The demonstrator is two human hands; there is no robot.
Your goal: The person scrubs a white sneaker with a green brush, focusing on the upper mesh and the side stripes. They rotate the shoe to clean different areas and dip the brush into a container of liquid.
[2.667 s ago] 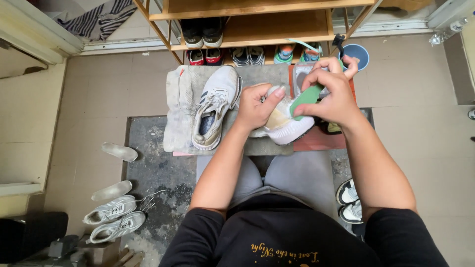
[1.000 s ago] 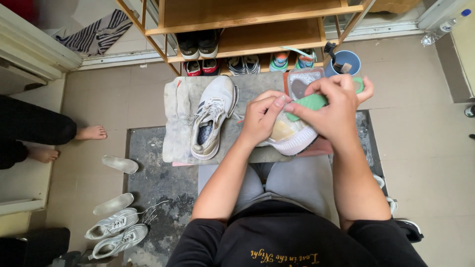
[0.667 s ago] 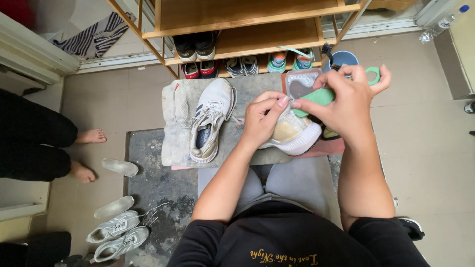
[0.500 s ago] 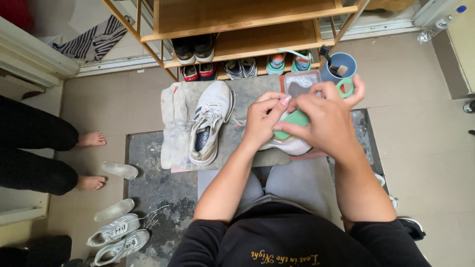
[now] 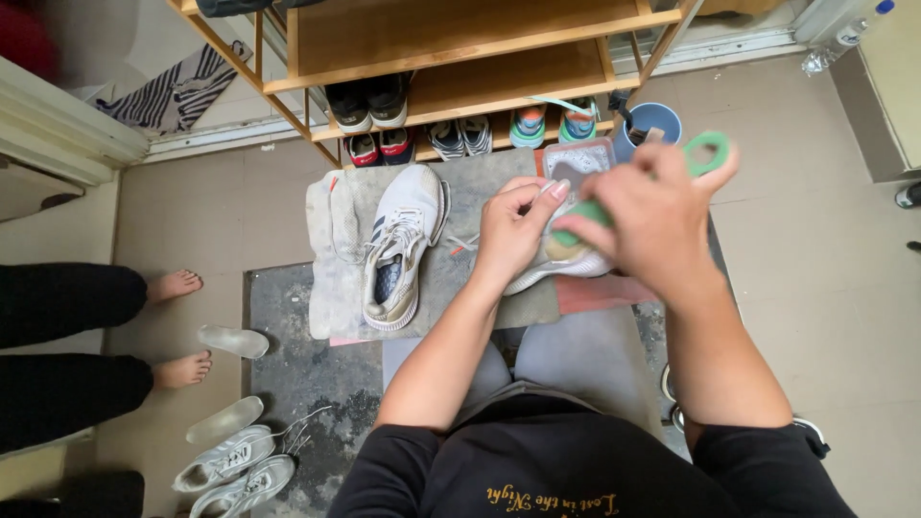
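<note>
Here, head view: we grip white sneaker (image 5: 561, 257) with left hand (image 5: 513, 230) at mat's (image 5: 480, 297) far right corner; right hand (image 5: 652, 221) clenched on green brush (image 5: 705, 153), bristles against shoe. Second sneaker (image 5: 403, 245) lies at mat's middle. Risk, we judge: hard stroke twists shoe from grip, or elbow knocks blue cup (image 5: 648, 125) beyond far edge.

You're in a home entryway (a shoe-care corner, really): a wooden shoe rack (image 5: 460, 58) stacked with pairs stands on tiled floor (image 5: 815, 249). Someone's bare feet (image 5: 177, 326) wait nearby beside loose sneakers (image 5: 235, 470).
</note>
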